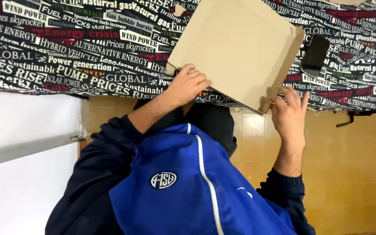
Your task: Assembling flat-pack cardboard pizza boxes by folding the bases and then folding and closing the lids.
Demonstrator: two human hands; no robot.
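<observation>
A flat brown cardboard box [236, 48] lies tilted on a table covered with a black cloth printed in white and red lettering [66, 56]. My left hand [188, 85] curls over the box's near left corner, fingers closed on its edge. My right hand [289, 115] touches the near right corner with fingers spread, the fingertips at the folded flap. Both sleeves are dark, and a blue jacket with a white stripe [188, 182] fills the lower middle.
A black phone [315, 55] lies on the cloth just right of the box. A white panel [22, 165] stands at the lower left. Yellow-brown floor tiles [353, 174] show under the table's edge. A black strap [349, 118] hangs from the cloth at right.
</observation>
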